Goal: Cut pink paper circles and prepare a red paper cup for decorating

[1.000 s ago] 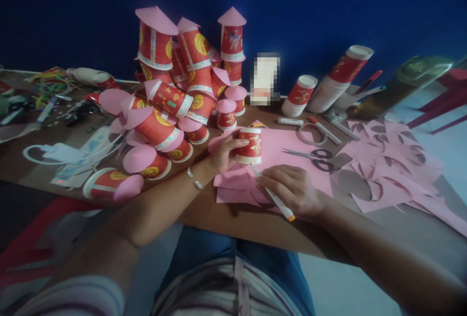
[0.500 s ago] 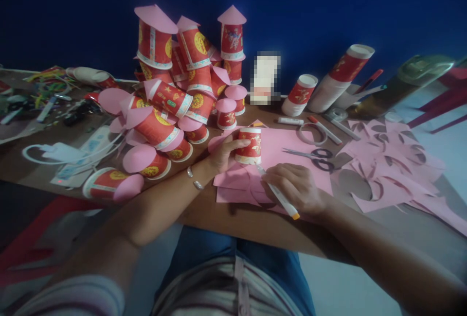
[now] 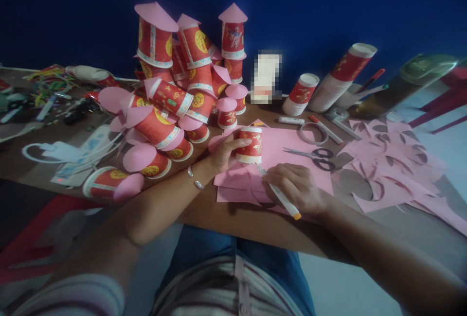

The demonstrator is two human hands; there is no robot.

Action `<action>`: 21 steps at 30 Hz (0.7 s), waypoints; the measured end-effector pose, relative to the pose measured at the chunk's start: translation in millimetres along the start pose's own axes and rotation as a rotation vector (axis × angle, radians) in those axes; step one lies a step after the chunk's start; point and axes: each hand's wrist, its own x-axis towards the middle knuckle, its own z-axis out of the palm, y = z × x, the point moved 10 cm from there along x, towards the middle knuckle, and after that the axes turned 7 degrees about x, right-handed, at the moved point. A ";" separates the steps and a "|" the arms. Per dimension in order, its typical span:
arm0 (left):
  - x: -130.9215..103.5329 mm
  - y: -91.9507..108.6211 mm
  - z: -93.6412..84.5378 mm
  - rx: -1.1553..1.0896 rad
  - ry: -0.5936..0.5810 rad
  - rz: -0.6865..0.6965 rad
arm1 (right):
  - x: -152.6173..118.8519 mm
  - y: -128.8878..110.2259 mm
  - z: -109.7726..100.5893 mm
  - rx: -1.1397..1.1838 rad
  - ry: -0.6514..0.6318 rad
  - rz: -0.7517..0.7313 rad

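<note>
My left hand (image 3: 223, 153) is closed around a red paper cup (image 3: 250, 146) with gold figures and white bands at top and bottom. In my right hand (image 3: 294, 184) is a white marker (image 3: 282, 201) with an orange end; its tip is at the lower rim of the cup. Whether the tip touches the rim I cannot tell. Pink paper sheets (image 3: 284, 146) lie flat beneath both hands. Right of the cup rest dark-handled scissors (image 3: 310, 154), partly spread, on the pink paper.
A pile of red cups with pink paper cones (image 3: 170, 97) rises at the left. Cut pink scraps (image 3: 390, 165) cover the right. Behind are a tape roll (image 3: 313, 133), stacked cups (image 3: 341, 80) and a bottle (image 3: 412, 80). A power strip (image 3: 85, 153) with white cables lies left.
Almost nothing differs. The cup and both hands keep nearly the same places, and the marker tip stays at the lower rim. The view has shifted very slightly.
</note>
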 end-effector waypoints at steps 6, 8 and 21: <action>-0.2 3.3 2.0 -0.017 -0.003 0.019 | 3.6 -6.1 -1.2 0.027 -0.008 -0.048; -0.1 3.0 0.5 -0.016 0.012 0.017 | 4.6 -6.6 -1.6 0.030 -0.015 -0.050; -0.5 3.7 0.6 -0.012 0.008 0.035 | -1.2 -1.9 5.3 0.037 -0.052 -0.007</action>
